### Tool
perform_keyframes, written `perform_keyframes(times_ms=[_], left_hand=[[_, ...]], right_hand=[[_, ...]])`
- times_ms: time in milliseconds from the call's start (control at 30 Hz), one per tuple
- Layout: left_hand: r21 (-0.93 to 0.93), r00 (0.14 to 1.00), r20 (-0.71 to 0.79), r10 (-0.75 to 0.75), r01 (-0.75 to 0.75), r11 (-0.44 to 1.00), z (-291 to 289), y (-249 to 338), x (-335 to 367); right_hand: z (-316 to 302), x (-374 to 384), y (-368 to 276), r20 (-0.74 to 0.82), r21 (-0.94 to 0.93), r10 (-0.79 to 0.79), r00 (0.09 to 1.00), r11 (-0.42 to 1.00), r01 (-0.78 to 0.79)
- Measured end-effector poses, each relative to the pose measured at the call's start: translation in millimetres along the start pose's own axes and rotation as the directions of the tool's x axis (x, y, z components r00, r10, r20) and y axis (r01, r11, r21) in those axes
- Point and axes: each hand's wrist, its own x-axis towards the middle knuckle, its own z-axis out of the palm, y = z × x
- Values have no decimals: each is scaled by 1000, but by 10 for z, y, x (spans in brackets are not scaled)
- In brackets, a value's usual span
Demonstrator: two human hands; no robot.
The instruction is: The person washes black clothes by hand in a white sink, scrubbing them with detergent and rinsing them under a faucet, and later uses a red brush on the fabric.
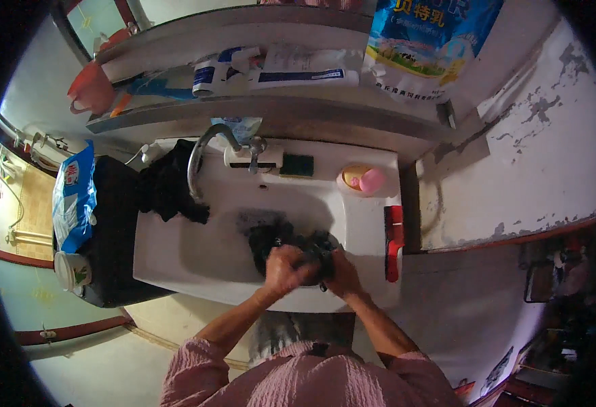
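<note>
Left hand (287, 271) was curled tight on crumpled black cloth (266, 245); fingers blurred | right hand (343, 275) was closed round its right side | cloth sat in white rectangular basin (159, 254), near front edge | curved chrome faucet (194, 166) stood behind, left | red-and-black brush (393, 244) lay on right rim

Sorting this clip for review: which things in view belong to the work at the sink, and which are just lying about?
In the work:
left hand and right hand
black cloth, in both hands
sink, beneath them
probably the faucet

Apparently just lying about:
pink cup
white tube
green sponge
blue packet
</note>
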Motion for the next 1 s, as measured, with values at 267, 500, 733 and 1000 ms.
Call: perform_keyframes(times_ms=[267,500,733,1000], left_hand=[[407,948,-302,98,35,913,731,-310,369],[735,968,-249,-32,210,645,532,-985,948],[336,983,122,-135,87,938,234,-79,409],[655,988,9,-153,110,748,595,-739,675]], right_hand=[[76,-266,270,-99,-179,-357,929,925,336],[268,-104,262,-138,-235,-391,910,905,354],[171,-88,330,-84,-255,-395,915,896,363],[248,-96,318,-53,-227,-410,911,893,388]])
